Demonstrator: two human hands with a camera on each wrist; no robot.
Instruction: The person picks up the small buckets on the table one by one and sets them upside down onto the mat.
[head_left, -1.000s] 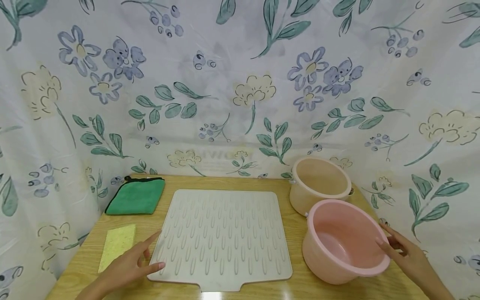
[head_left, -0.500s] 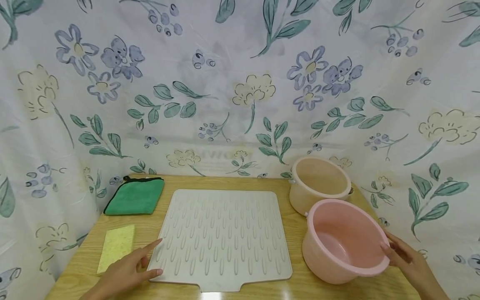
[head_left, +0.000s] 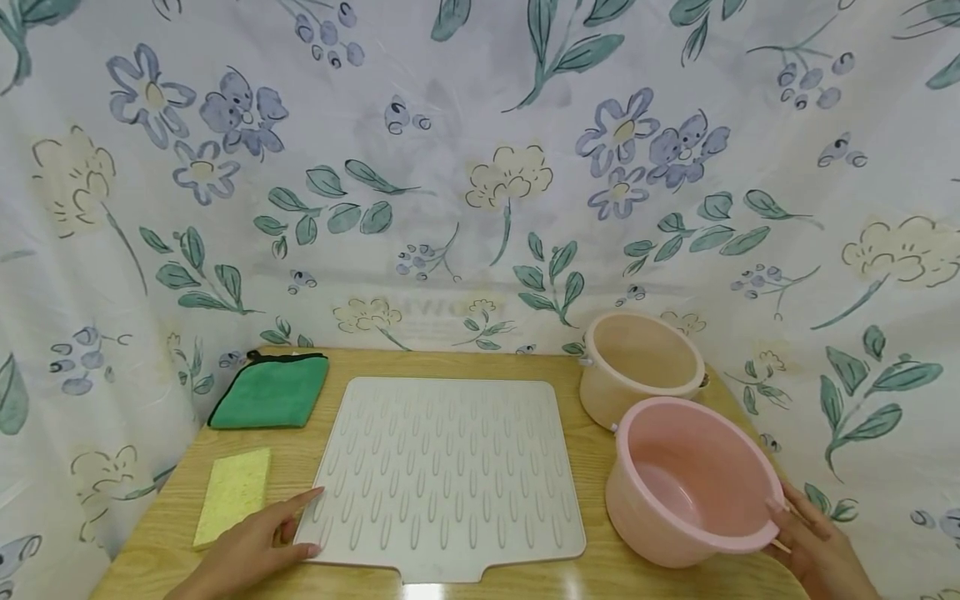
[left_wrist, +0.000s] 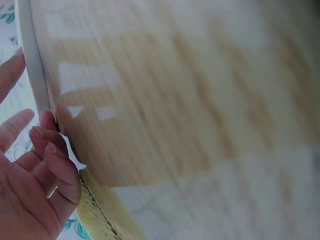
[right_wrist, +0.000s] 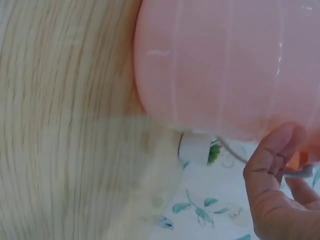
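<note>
Along the left edge of a white ribbed drying mat point(head_left: 442, 467), my left hand point(head_left: 251, 537) reaches in from the lower left. Its index finger and thumb are extended and touch the mat's edge, while the other fingers bend loosely beneath, as the left wrist view shows. My right hand point(head_left: 821, 542) is at the right side of a pink plastic bucket point(head_left: 675, 533), gripping its rim by the handle joint point(right_wrist: 300, 172). The bucket stands tilted slightly in view, its inside bare. Part of the right fingers is hidden behind the rim.
A cream bucket point(head_left: 607, 396) stands behind the pink one. On the left lie a green zip pouch point(head_left: 270, 393) and a yellow sponge point(head_left: 235, 492), the latter beside my left hand. Floral sheeting point(head_left: 480, 275) rises behind and beside the wooden table point(head_left: 450, 364).
My right hand has slid down along the pink bucket's rim toward its near right side. My left hand has shifted slightly down along the mat's edge. Mat and buckets have stayed put.
</note>
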